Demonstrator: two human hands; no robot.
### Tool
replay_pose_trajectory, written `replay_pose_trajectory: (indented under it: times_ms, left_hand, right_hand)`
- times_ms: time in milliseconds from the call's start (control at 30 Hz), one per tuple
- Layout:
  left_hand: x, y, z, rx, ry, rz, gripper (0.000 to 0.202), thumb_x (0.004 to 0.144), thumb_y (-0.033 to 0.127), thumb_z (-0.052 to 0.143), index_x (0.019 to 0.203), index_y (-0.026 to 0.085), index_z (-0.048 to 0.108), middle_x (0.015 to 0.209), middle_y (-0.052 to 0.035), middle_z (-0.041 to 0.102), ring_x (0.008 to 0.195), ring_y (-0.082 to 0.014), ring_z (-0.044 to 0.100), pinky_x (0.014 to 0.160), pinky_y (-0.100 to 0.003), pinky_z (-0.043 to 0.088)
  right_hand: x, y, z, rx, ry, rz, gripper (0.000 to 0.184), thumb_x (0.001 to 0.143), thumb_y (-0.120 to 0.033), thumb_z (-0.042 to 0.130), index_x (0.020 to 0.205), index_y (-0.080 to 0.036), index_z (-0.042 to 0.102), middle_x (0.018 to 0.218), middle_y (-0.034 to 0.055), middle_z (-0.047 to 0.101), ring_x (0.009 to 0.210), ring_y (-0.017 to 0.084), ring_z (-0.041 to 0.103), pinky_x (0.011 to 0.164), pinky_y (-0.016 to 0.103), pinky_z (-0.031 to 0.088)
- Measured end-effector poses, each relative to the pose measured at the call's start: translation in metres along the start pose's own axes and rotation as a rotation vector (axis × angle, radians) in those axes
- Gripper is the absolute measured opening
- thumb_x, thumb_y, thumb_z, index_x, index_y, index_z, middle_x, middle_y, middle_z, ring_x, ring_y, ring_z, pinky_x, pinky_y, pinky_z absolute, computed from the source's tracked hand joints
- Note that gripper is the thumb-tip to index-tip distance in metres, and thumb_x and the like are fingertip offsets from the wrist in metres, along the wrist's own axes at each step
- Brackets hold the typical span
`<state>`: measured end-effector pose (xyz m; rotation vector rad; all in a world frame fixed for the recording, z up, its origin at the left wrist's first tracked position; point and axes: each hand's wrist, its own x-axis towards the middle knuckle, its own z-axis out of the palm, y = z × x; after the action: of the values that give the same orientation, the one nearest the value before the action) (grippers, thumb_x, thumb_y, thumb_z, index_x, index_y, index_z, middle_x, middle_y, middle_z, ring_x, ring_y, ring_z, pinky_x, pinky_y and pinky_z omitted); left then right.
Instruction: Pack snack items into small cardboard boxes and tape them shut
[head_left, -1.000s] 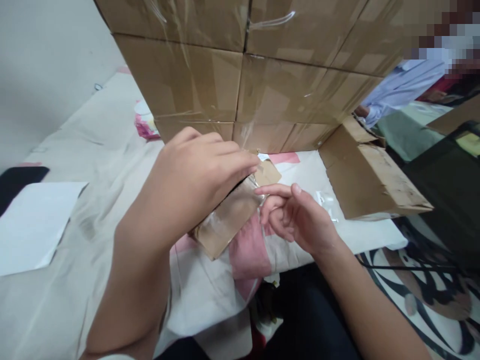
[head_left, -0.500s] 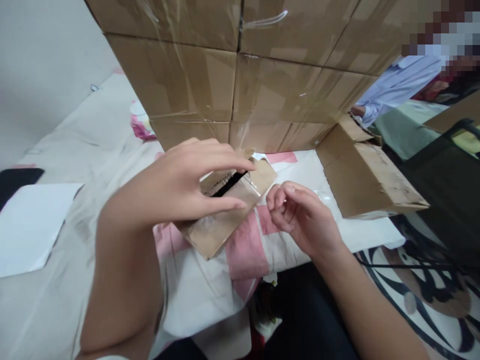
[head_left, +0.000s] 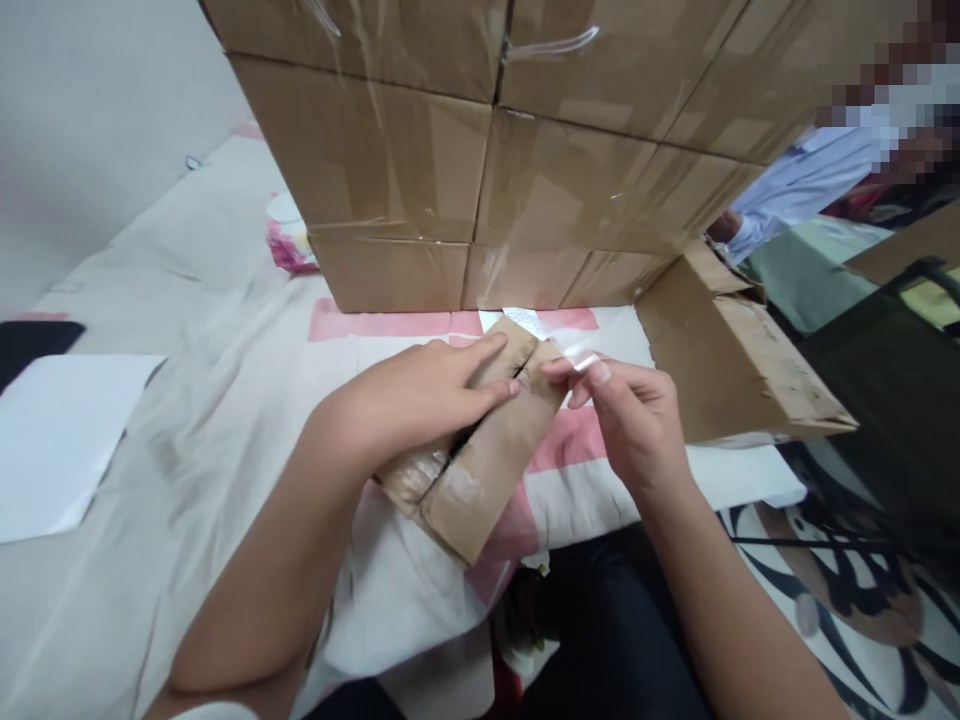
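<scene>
A small flat cardboard box [head_left: 487, 455] lies on the pink and white cloth in front of me, its top flaps nearly closed with a dark slit between them. My left hand [head_left: 420, 400] rests on the left flap, fingers stretched along it and the thumb pressed near the slit. My right hand [head_left: 630, 420] is at the box's far right corner, thumb and fingertips pinched on a small clear plastic piece [head_left: 581, 358].
A wall of stacked, taped cardboard cartons [head_left: 480, 150] stands right behind the box. An opened carton [head_left: 735, 350] lies tilted at the right. A white sheet of paper [head_left: 60, 440] lies at the left. Another person's light blue sleeve [head_left: 802, 185] shows at the far right.
My left hand came down from hovering over the open slit and now lies on the flaps, which have closed. My right hand rose to the box's corner and pinched the clear piece.
</scene>
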<state>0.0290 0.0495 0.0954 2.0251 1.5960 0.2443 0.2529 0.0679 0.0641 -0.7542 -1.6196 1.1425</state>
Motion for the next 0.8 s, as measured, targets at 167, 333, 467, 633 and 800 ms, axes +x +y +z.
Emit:
replay_pose_trajectory:
  times_ms: [167, 333, 467, 633, 800]
  left_hand:
    - [-0.004, 0.019, 0.010, 0.040, -0.012, 0.013, 0.052, 0.095, 0.055, 0.042, 0.141, 0.031, 0.044, 0.102, -0.0075, 0.074, 0.083, -0.0293, 0.070, 0.066, -0.033, 0.045]
    - [-0.008, 0.023, 0.011, 0.010, -0.140, 0.139, 0.073, 0.090, 0.060, 0.052, 0.153, 0.029, 0.033, 0.123, -0.0108, 0.070, 0.101, -0.0305, 0.069, 0.076, -0.033, 0.049]
    - [-0.005, 0.020, 0.014, -0.036, -0.115, 0.127, 0.086, 0.091, 0.063, 0.046, 0.161, 0.024, 0.015, 0.131, -0.0134, 0.067, 0.105, -0.0301, 0.069, 0.077, -0.032, 0.049]
    - [0.001, 0.015, 0.016, -0.008, -0.017, 0.080, 0.096, 0.087, 0.072, 0.047, 0.162, 0.027, 0.008, 0.118, -0.0118, 0.072, 0.097, -0.0308, 0.069, 0.071, -0.032, 0.046]
    - [0.012, 0.010, 0.015, -0.199, 0.124, 0.192, 0.055, 0.090, 0.062, 0.053, 0.140, 0.039, 0.052, 0.117, -0.0003, 0.071, 0.096, -0.0233, 0.065, 0.074, -0.029, 0.042]
  right_hand:
    - [0.004, 0.007, 0.000, -0.089, -0.028, -0.011, 0.038, 0.094, -0.021, 0.063, 0.056, -0.023, 0.066, 0.085, 0.0038, 0.078, 0.097, 0.024, 0.065, 0.095, 0.042, 0.047]
    - [0.013, 0.016, -0.013, -0.092, -0.070, -0.019, 0.039, 0.088, -0.015, 0.062, 0.050, -0.024, 0.062, 0.078, 0.0024, 0.077, 0.095, 0.024, 0.062, 0.095, 0.043, 0.047]
    - [0.018, 0.017, -0.023, -0.081, -0.120, -0.019, 0.039, 0.086, -0.014, 0.061, 0.048, -0.024, 0.061, 0.076, 0.0026, 0.078, 0.100, 0.025, 0.062, 0.094, 0.045, 0.046]
    - [0.020, 0.016, -0.028, -0.071, -0.193, -0.016, 0.039, 0.084, -0.014, 0.061, 0.046, -0.024, 0.058, 0.074, 0.0031, 0.077, 0.105, 0.026, 0.061, 0.098, 0.046, 0.045]
    - [0.021, 0.018, -0.031, -0.095, -0.283, -0.036, 0.041, 0.086, -0.016, 0.064, 0.046, -0.024, 0.058, 0.075, 0.0029, 0.077, 0.110, 0.026, 0.059, 0.100, 0.045, 0.043]
